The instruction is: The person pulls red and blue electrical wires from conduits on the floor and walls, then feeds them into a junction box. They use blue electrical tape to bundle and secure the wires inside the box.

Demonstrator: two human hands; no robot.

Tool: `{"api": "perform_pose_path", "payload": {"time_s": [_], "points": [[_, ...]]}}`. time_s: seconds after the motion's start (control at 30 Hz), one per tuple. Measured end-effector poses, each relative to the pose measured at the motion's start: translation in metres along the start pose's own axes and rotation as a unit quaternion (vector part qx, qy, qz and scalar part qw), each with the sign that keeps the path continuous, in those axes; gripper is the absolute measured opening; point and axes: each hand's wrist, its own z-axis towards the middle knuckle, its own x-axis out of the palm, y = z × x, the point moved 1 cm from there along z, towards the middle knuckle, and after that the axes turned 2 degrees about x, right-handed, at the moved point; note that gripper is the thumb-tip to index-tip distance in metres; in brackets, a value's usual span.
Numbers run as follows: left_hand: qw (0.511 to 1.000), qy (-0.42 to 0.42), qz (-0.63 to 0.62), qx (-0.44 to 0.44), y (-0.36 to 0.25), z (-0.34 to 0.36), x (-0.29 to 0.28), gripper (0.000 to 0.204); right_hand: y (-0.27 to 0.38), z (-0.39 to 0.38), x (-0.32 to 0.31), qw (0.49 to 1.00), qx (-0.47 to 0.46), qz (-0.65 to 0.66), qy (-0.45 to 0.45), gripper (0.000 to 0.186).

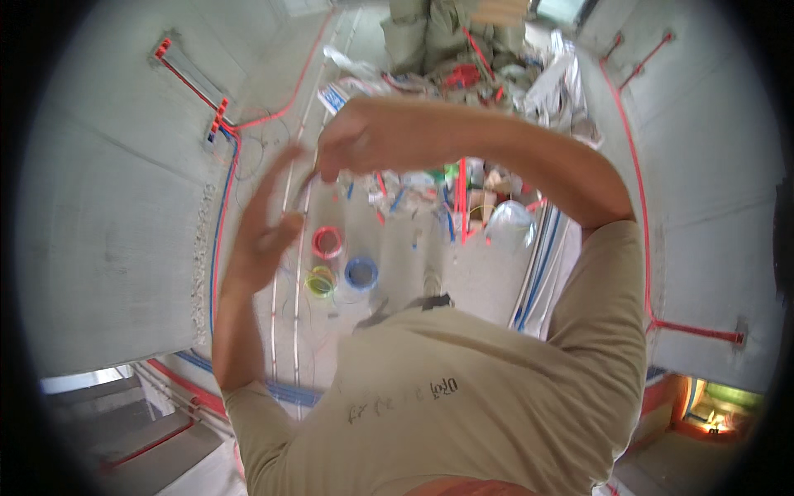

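Both my hands are raised in front of me, smeared by motion. My left hand (266,227) has its thumb and fingers apart, with nothing clearly seen between them. My right hand (354,139) reaches across from the right, close to the left one, with its fingers curled in. A thin dark strip (305,188) shows below the right fingertips; what it is, and whether it is held, is too blurred to tell. Beneath the hands, on the floor, lie a red wire coil (327,241), a yellow wire coil (321,282) and a blue wire coil (361,274).
Red conduit (626,124) runs along the right wall, and red and blue conduits (225,198) along the left. Orange-red junction boxes (219,116) sit in the left wall. Rubble and scraps (463,78) and full sacks (422,37) are piled ahead. White pipes (296,331) cross the floor.
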Motion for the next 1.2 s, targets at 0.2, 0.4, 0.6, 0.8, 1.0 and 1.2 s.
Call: {"api": "perform_pose_path", "payload": {"time_s": [0.2, 0.4, 0.6, 0.8, 1.0, 1.2], "points": [[0.965, -0.089, -0.106, -0.225, 0.006, -0.032, -0.048, 0.018, 0.042, 0.051, 0.005, 0.985, 0.107, -0.063, 0.121, 0.030], [0.952, -0.133, -0.165, -0.221, 0.032, -0.069, -0.135, 0.022, 0.018, 0.073, -0.021, 0.989, 0.086, 0.099, 0.074, 0.029], [0.961, -0.127, -0.156, -0.190, 0.025, -0.092, -0.162, 0.025, 0.049, 0.113, 0.005, 0.991, 0.083, 0.077, 0.076, 0.029], [0.972, -0.125, -0.121, -0.159, 0.024, -0.096, -0.164, 0.022, 0.070, 0.149, 0.027, 0.996, 0.027, 0.017, 0.087, 0.028], [0.973, -0.189, -0.044, -0.122, 0.005, -0.092, -0.162, 0.017, 0.107, 0.172, 0.061, 0.993, 0.005, 0.052, 0.109, 0.025], [0.950, -0.224, -0.124, -0.180, -0.010, -0.110, -0.187, 0.019, 0.092, 0.146, 0.031, 0.995, 0.018, -0.020, 0.092, 0.026]]}}
